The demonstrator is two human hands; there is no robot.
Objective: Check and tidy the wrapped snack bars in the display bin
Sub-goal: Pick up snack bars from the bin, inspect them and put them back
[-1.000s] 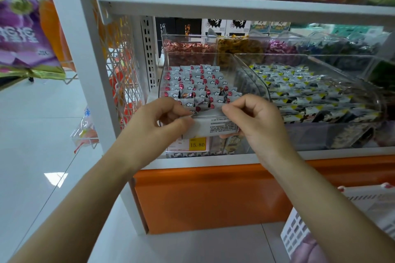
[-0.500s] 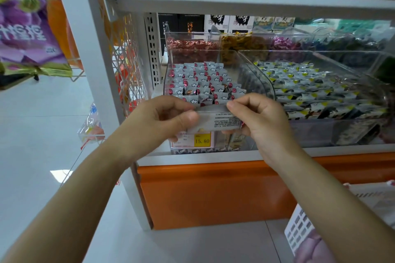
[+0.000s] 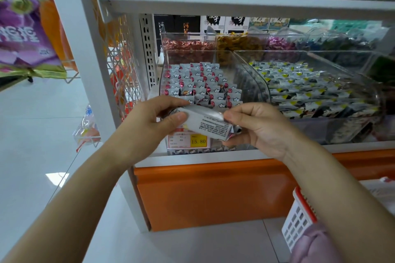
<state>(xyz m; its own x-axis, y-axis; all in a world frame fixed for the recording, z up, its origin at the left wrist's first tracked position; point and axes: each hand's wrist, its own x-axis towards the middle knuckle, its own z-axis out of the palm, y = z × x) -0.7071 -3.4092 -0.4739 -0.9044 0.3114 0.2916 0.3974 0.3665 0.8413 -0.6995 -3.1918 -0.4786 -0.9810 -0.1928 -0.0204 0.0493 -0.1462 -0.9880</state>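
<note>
Closest to the camera there's a white basket with a red rim (image 3: 299,222) down on the floor at the right, not involved. Just past it the person has one snack bar (image 3: 208,124) out of the bin, held up in front of it over the yellow price tag (image 3: 198,141). The left hand (image 3: 149,126) pinches the left end between thumb and curled fingers (image 3: 177,117), and the right hand (image 3: 263,130) pinches the right end the same way, so both are closed on the wrapper. Compared with a moment ago the bar has been tipped: it was held roughly level, and now the right end dips and the block of small print on the back faces up more. That looks like the checking step, probably reading the label or seam, and the bar isn't back in place yet. Behind the hands, the display bin (image 3: 233,70) holds the other red-and-white bars (image 3: 201,83) standing in rows, a bit jumbled near the front. The neighbouring bin (image 3: 346,132) of yellow-and-black packs sits to the right.
</note>
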